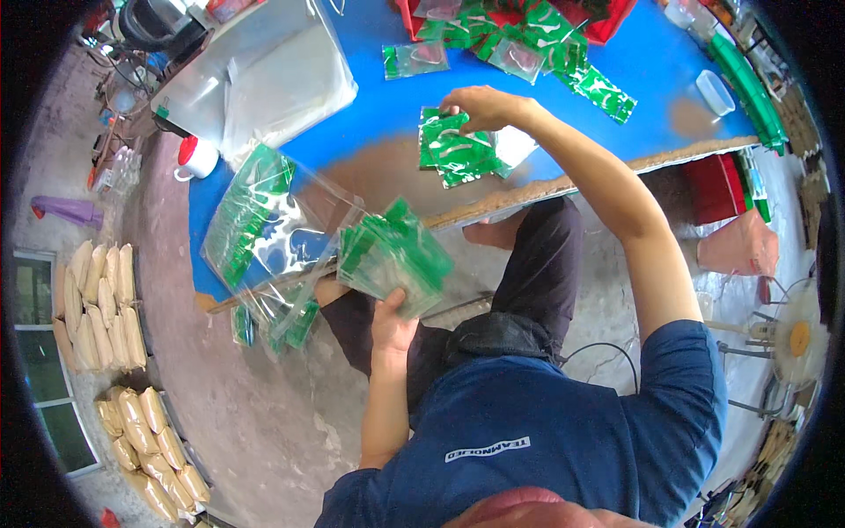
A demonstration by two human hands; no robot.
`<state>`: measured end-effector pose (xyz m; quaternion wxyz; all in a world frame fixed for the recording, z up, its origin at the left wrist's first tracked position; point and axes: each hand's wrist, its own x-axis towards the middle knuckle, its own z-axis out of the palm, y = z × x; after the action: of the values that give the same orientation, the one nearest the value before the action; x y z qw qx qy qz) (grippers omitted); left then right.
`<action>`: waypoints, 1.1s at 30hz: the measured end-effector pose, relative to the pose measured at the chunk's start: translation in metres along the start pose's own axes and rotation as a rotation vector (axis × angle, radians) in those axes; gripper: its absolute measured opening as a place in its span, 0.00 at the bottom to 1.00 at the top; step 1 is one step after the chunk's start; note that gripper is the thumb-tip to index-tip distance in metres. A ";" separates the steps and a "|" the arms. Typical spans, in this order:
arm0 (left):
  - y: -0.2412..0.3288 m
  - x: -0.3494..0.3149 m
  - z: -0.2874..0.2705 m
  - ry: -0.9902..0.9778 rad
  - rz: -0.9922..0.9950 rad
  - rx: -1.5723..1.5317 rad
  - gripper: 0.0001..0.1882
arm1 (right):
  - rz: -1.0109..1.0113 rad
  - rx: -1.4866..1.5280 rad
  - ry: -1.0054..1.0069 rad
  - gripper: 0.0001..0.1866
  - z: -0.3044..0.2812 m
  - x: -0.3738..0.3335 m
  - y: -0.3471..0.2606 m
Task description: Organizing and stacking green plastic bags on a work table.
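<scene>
My left hand [393, 327] grips the lower edge of a fanned bundle of green-and-clear plastic packets [396, 255], held just off the table's front edge. Over the table, my right hand [486, 107] is bent down with fingers closed at the upper edge of a small pile of green plastic packets [458, 151]; its fingertips are partly hidden. Left of the bundle lies a large clear plastic bag [304, 231] with green packets [255, 211] in it. The bag hangs over the table edge.
Loose green packets [537, 40] spill from a red bin [616, 19] at the back of the blue table [370, 132]. Clear plastic sheets [282, 84], a red-topped white mug [197, 158] and a clear oval container [715, 92] stand around. A fan [797, 339] is right; filled bags [145, 422] are stacked left.
</scene>
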<state>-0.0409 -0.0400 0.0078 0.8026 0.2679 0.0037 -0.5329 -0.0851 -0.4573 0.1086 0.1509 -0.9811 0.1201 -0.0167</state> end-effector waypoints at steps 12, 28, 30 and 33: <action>0.005 -0.001 0.026 0.047 0.068 0.097 0.30 | 0.188 0.261 0.220 0.21 -0.013 -0.010 -0.035; 0.004 0.004 0.013 0.119 -0.015 -0.034 0.25 | -0.001 -0.292 0.435 0.17 0.083 -0.013 -0.073; 0.004 -0.009 0.008 0.125 -0.049 -0.168 0.26 | -0.071 -0.192 0.375 0.13 0.066 -0.021 -0.097; -0.004 0.000 0.018 -0.164 -0.011 -0.380 0.31 | 0.121 0.793 0.582 0.11 0.064 -0.053 -0.130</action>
<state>-0.0494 -0.0494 0.0210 0.8334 0.0674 0.0401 -0.5470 -0.1026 -0.3050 0.0871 0.4736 -0.7940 0.1985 -0.3255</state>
